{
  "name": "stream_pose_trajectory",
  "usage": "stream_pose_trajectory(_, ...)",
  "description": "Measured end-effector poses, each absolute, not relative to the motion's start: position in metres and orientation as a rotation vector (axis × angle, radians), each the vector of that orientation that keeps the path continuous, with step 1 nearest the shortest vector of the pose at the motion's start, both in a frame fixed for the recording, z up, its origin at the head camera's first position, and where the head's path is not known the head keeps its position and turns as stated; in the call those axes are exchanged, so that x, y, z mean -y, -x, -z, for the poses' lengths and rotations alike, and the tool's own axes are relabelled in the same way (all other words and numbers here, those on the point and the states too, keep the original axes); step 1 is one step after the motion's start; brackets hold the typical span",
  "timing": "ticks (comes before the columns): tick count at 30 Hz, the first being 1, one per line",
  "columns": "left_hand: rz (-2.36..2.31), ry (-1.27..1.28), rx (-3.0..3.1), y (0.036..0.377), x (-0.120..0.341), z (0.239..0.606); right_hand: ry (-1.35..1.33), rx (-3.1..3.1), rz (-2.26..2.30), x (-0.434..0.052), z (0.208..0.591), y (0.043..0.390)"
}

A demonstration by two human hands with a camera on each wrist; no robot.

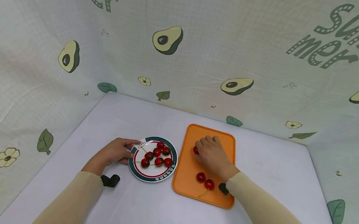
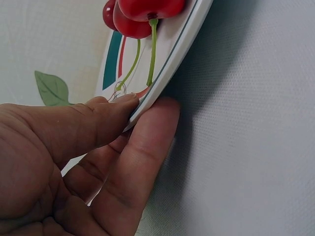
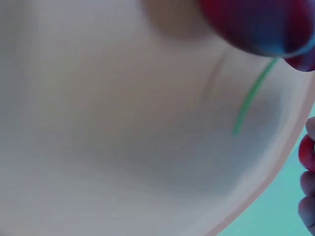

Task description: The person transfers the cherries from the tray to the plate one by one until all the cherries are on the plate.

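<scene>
My left hand [image 1: 113,153] pinches the near-left rim of a round white plate [image 1: 140,173] with a green band. In the left wrist view the thumb lies on top of the plate rim [image 2: 174,66] and fingers are underneath. Several red cherries [image 1: 157,152], some with green stems, lie on the plate. Over the orange tray [image 1: 185,179], my right hand [image 1: 212,154] curls its fingers round a cherry [image 1: 196,150]. That cherry [image 3: 306,153] shows between the fingertips at the right wrist view's edge. Two more cherries [image 1: 209,184] lie on the tray near the wrist.
Plate and tray stand side by side on a white-covered table [image 1: 135,214]. A cloth backdrop [image 1: 204,45] printed with avocados, leaves and lettering rises behind the table and along both sides. Black wrist straps [image 1: 110,180] sit on both arms.
</scene>
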State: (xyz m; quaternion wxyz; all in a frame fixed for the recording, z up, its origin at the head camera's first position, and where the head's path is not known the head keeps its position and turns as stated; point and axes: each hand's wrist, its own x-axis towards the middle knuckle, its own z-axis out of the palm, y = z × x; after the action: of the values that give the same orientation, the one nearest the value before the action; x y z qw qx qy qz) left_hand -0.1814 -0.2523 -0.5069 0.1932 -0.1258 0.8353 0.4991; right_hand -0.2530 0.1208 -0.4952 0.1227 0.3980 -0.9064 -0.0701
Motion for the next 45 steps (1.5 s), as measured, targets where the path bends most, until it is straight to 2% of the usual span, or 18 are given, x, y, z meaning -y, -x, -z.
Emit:
stream_pose_trajectory(26,-1.414,0.342,-2.338,0.181,0.252,0.507,-1.290,2.488,0.148,-0.036,0.471,0.259)
stream_pose_trajectory(45,-1.444,0.347,-2.308,0.183,0.255,0.509,-1.360,2.493,0.200,0.034,0.485,0.253)
